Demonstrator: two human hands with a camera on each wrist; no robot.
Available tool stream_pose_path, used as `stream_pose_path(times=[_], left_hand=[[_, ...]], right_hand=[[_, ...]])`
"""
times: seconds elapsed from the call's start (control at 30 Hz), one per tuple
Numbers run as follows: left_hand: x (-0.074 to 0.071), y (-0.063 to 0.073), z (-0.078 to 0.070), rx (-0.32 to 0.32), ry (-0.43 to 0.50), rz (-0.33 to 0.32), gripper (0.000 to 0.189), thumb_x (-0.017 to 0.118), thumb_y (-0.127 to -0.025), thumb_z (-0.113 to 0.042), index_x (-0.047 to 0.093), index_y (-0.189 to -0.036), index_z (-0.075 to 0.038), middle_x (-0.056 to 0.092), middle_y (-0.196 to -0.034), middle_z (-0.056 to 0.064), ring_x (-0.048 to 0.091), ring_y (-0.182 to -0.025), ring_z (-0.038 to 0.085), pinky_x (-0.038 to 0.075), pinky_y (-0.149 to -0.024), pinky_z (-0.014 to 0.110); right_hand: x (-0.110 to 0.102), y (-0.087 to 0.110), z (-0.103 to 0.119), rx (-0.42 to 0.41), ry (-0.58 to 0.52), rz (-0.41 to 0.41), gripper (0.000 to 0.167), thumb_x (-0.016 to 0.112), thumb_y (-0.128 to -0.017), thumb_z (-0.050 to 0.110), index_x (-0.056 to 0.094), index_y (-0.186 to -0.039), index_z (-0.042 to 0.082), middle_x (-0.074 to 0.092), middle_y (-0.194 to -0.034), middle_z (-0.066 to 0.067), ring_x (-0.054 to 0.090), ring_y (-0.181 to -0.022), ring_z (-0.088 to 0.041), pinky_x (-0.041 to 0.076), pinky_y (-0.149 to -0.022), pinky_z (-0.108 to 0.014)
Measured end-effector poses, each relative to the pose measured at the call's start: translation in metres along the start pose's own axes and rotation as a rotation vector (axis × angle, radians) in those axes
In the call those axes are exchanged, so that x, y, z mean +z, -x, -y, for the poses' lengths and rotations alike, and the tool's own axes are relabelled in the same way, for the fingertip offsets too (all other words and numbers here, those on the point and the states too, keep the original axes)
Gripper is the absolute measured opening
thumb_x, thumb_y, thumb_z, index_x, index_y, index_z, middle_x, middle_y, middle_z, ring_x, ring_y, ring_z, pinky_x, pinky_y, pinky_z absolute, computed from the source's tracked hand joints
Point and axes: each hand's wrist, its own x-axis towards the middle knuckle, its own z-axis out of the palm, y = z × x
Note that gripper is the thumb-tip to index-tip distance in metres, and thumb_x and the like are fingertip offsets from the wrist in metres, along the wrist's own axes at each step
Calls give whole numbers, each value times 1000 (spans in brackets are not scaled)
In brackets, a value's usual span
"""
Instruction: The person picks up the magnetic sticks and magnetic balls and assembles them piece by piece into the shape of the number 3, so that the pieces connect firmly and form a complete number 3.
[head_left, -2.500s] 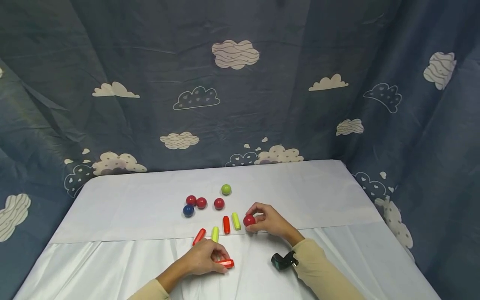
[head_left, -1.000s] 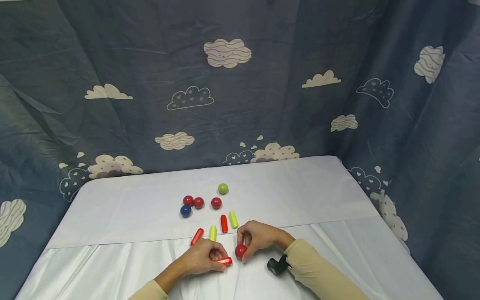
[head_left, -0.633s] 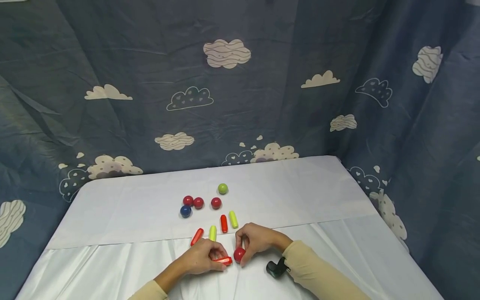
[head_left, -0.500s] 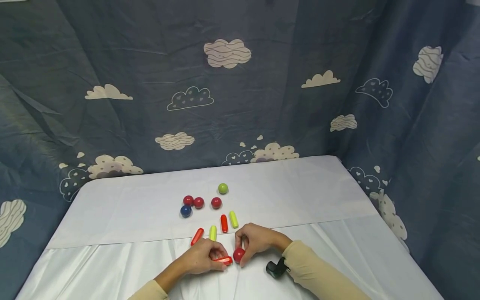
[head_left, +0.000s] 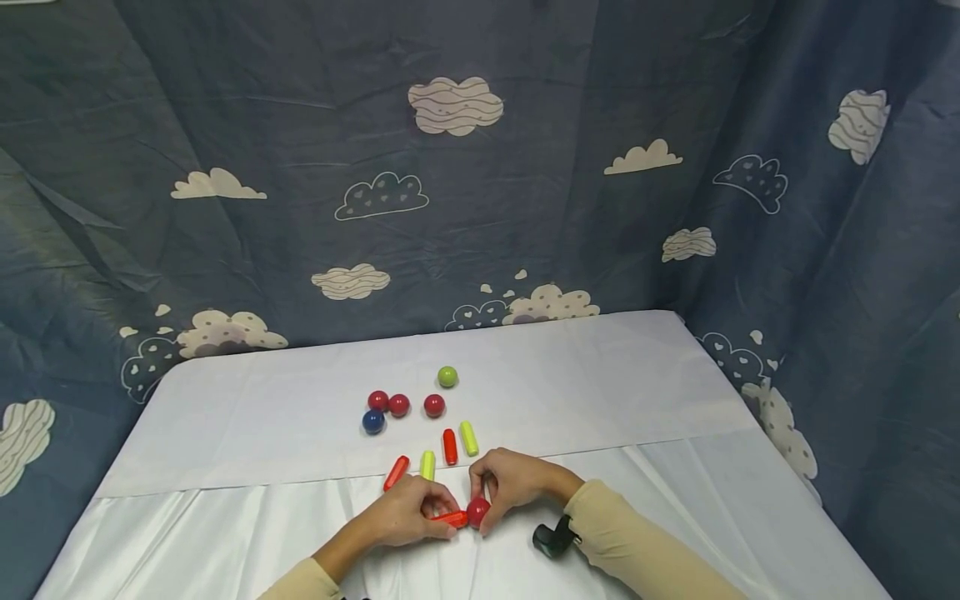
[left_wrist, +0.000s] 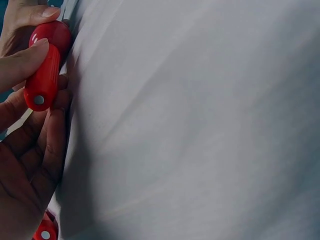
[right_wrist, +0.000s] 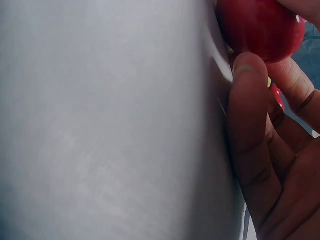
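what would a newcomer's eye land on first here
Probably the red ball pinched in the right hand, its side apparently meeting the end of the red rod in the left hand, near the front of the white cloth. Next, the lone green ball, farthest back on the cloth. Behind hangs the dark blue curtain printed with pale clouds.

Table (head_left: 615,383), white-covered. Nearest the far edge: green ball (head_left: 447,377), one. Next: red balls (head_left: 434,406), three, two clustered with one blue ball (head_left: 373,422) towards the left edge. Farther from the far edge, lying flat: red rods (head_left: 450,447), two; yellow-green rods (head_left: 468,438), two.
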Motion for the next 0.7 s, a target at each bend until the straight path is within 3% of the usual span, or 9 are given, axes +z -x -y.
stream_pose_path(times=[0.7], left_hand=[[-1,3,2,-33,45,2,15,79,-79,-20,72,-90,-11,59,-69,-11,51,-59,1,43,-54,19]], right_hand=[[0,-1,-1,38,-11,7,32,89,-63,6,62,-77,14,55,-55,4,46,-48,-2,33,-45,-16]])
